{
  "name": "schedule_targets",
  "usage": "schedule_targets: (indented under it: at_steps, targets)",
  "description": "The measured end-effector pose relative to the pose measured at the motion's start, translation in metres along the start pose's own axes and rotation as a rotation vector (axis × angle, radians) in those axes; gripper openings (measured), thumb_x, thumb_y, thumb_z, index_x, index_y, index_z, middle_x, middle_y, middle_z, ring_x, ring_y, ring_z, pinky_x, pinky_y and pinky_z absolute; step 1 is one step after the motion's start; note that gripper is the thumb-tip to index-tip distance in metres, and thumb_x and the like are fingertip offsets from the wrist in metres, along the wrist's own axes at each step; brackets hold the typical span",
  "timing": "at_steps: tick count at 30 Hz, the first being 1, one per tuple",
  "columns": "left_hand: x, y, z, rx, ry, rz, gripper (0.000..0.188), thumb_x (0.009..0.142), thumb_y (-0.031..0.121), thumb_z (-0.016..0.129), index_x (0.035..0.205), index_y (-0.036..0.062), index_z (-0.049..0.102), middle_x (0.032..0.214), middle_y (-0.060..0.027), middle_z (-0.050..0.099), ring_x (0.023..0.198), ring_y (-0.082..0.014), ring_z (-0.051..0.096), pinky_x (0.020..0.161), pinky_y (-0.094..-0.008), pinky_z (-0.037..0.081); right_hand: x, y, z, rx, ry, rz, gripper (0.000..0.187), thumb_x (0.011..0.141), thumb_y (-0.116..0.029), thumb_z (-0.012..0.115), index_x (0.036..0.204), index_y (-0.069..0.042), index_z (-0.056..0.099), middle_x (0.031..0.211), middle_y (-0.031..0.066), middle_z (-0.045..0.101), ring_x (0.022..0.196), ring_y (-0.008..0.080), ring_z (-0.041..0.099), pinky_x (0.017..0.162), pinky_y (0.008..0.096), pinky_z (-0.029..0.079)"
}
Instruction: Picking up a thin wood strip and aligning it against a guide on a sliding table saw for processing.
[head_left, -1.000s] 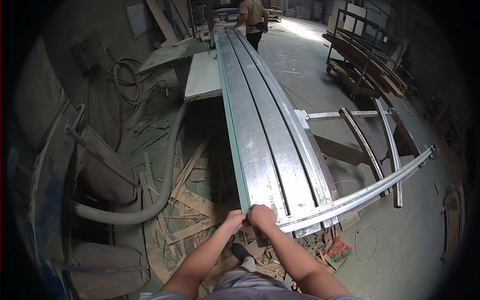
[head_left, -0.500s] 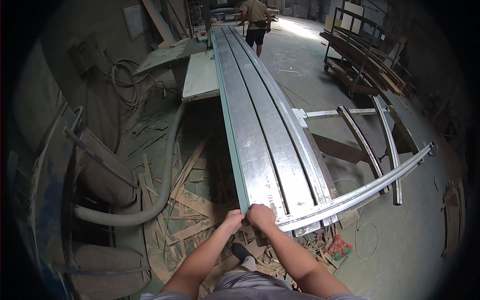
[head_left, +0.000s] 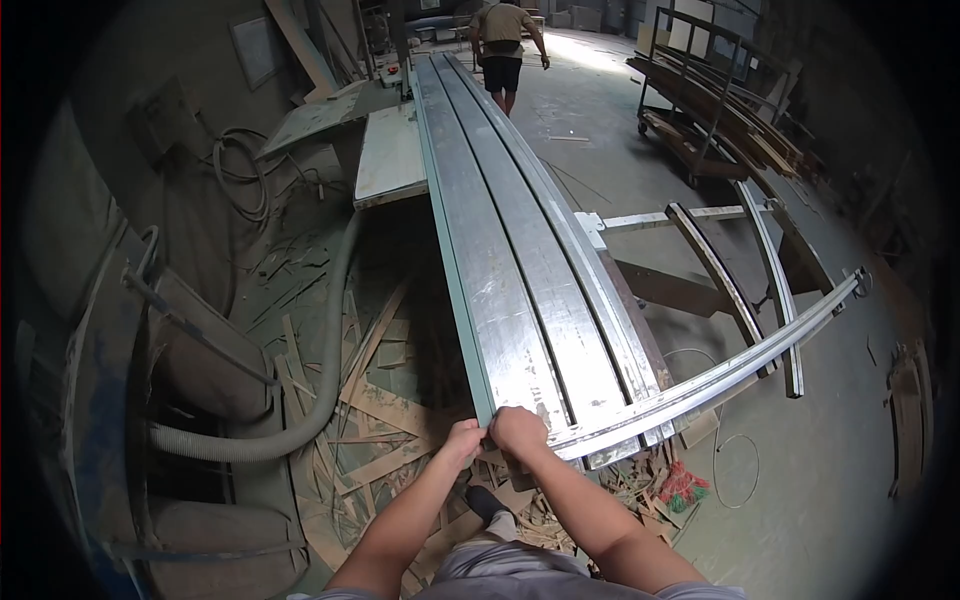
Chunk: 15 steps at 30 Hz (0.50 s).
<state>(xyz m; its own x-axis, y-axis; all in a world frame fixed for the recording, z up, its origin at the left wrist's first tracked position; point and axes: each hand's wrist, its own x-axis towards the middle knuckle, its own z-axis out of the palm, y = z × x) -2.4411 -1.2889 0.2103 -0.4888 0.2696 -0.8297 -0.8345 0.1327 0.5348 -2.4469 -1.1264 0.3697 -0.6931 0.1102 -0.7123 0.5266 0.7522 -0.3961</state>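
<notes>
A long grey metal sliding table of a panel saw runs away from me toward the back of the workshop. Both my hands grip its near end at the left corner. My left hand holds the green-edged corner. Beside it, touching, my right hand is closed over the end of the table. A crosscut fence rail lies across the near end and sticks out to the right.
Wood offcuts and a grey dust hose cover the floor on the left. Metal support arms stand to the right. Another person stands at the far end. A rack of boards is at back right.
The sliding table's far end has shifted slightly in view; my hands keep the same grip on its near end. The person at the far end stays about where they were.
</notes>
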Motion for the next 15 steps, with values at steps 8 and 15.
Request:
schedule_targets:
  at_steps: [8,15]
  targets:
    - [-0.014,0.02,0.008,-0.12,-0.082,-0.039,0.016,0.086,-0.002,0.057,0.1,0.0006,0.064,0.097,-0.0088,0.068,0.086,-0.0205,0.066,0.076,-0.032,0.054,-0.007,0.0,-0.015,0.022,-0.01,0.025,0.028,0.082,-0.02,0.054,0.097,-0.004,0.071,0.1,0.0192,0.068,0.094,0.0335,0.067,0.079,0.0407,0.054]
    - [-0.006,0.013,0.003,-0.084,-0.07,-0.03,0.016,0.086,-0.002,0.056,0.1,0.0012,0.064,0.097,-0.0094,0.067,0.088,-0.0211,0.066,0.077,-0.032,0.054,-0.009,0.0,-0.015,0.016,-0.005,0.002,0.027,0.082,-0.019,0.053,0.096,-0.003,0.071,0.099,0.0194,0.069,0.093,0.0336,0.067,0.079,0.0407,0.054]
